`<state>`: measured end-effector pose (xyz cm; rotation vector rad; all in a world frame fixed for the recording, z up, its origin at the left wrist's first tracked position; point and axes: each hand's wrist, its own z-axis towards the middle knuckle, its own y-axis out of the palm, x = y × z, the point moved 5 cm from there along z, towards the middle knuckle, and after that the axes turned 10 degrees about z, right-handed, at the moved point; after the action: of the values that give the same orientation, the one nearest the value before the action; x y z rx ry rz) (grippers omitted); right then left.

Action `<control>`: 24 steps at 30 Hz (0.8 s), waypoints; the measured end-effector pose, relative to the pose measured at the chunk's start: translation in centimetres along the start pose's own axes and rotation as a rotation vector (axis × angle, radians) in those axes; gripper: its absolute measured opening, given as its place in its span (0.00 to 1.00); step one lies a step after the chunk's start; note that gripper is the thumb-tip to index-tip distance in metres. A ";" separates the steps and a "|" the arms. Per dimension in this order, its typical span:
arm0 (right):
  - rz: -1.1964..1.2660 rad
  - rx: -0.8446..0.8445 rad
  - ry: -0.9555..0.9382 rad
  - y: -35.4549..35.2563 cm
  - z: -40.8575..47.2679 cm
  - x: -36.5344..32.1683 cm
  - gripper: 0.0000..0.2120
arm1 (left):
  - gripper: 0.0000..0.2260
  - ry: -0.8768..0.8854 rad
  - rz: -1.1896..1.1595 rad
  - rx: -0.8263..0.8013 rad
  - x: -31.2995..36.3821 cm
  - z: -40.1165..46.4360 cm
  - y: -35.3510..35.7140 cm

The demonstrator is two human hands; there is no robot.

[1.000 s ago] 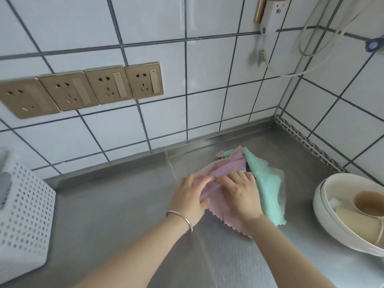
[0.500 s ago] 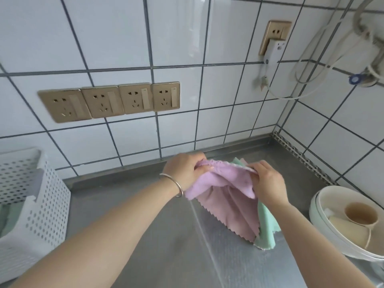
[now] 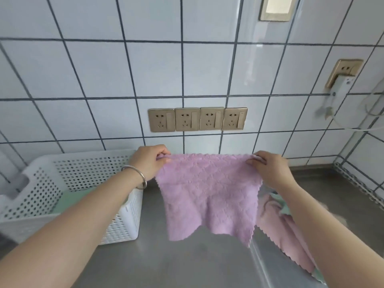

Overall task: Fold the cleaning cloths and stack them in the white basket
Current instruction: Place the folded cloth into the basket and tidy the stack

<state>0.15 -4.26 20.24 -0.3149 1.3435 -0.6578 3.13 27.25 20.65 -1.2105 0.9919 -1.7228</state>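
Note:
A lilac cleaning cloth [image 3: 207, 192] hangs spread out in the air above the steel counter. My left hand [image 3: 149, 161] pinches its top left corner and my right hand [image 3: 268, 169] pinches its top right corner. The white perforated basket [image 3: 124, 215] stands on the counter at the left, partly behind my left forearm, with a pale green cloth [image 3: 68, 200] lying inside it. Under my right forearm lies a pile of other cloths [image 3: 284, 231], pink on top with a mint green one showing at its edges.
The steel counter [image 3: 187, 260] runs back to a white tiled wall with a row of gold sockets [image 3: 197, 119]. Another socket with a white plug and cable [image 3: 340, 80] sits at the right, near the corner where a side wall meets the counter.
Both hands have lifted the lilac cloth off the pile, carried it left toward the basket and pulled it out flat between them. The view has swung left and up.

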 end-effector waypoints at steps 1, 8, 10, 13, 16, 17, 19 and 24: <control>0.047 0.002 -0.013 0.5 -0.2 -0.7 0.07 | 0.02 -0.024 -0.001 0.040 -1.0 -0.5 -0.4; 0.100 -0.119 -0.095 1.4 -4.6 -2.5 0.13 | 0.06 0.128 0.154 0.301 -3.2 -8.0 -1.3; 0.048 -0.242 -0.062 2.4 -6.8 -0.7 0.15 | 0.07 0.178 0.165 0.222 -3.4 -10.6 1.0; -0.158 -0.424 -0.034 5.2 -10.0 4.2 0.10 | 0.05 0.263 0.208 0.038 -4.4 -14.4 6.5; -0.320 -0.592 0.034 8.8 -13.8 10.4 0.14 | 0.08 0.321 0.262 -0.135 -5.2 -18.2 12.2; -0.346 -0.640 0.069 9.7 -15.0 12.1 0.19 | 0.11 0.321 0.269 -0.209 -5.4 -19.4 14.1; -0.392 -0.705 0.120 11.1 -17.1 14.7 0.27 | 0.14 0.348 0.286 -0.345 -5.1 -21.7 17.1; -0.492 -0.878 0.086 12.4 -19.5 14.5 0.10 | 0.12 0.385 0.307 -0.578 -5.9 -25.2 20.3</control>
<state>-14.22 -0.26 -2.64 -1.3667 1.5978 -0.4413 -16.33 28.82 -5.85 -0.9984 1.8981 -1.4921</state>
